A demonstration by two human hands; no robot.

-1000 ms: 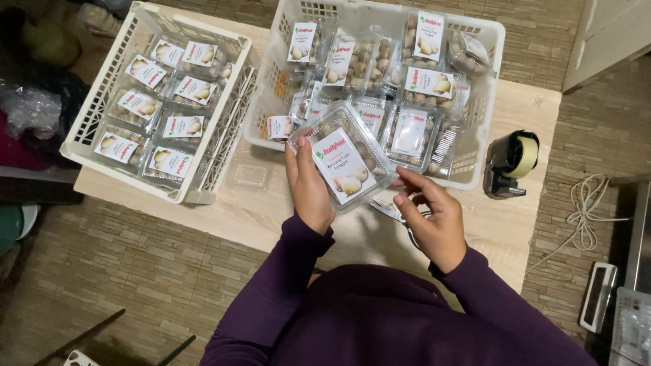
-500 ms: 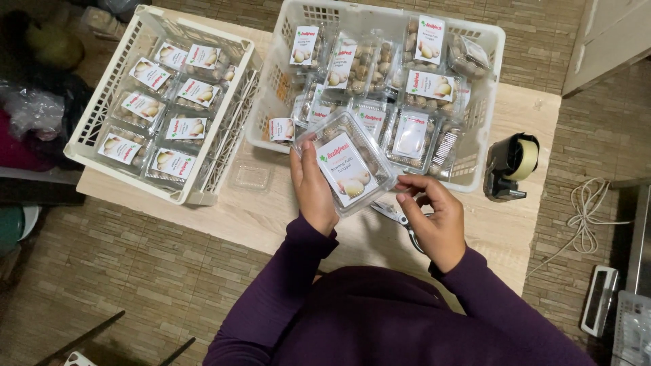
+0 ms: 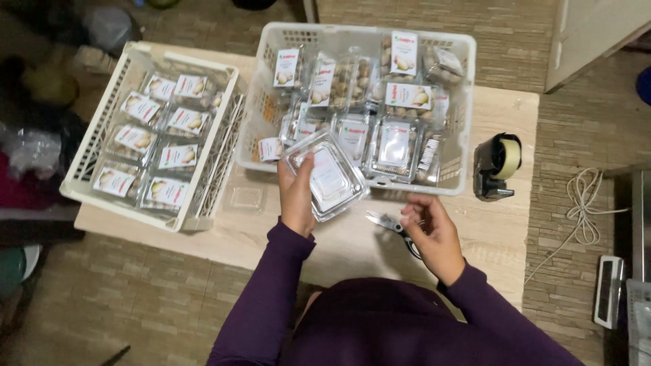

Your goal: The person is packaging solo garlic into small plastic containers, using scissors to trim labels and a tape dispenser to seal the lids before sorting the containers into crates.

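My left hand grips a clear plastic clamshell box with a label, holding it tilted just above the wooden table, in front of the big white basket. My right hand rests lower right of the box, fingers curled over a pair of scissors lying on the table. Whether it grips them is unclear. Both arms wear purple sleeves.
The big white basket holds several labelled clamshell boxes piled loosely. A second white basket at the left holds several boxes laid in rows. A tape dispenser stands at the right. An empty small clear tray lies between the baskets. A white cord lies on the floor.
My right hand has left the box and dropped to the scissors on the table. My left hand still holds the box, turned slightly so its label faces away more.
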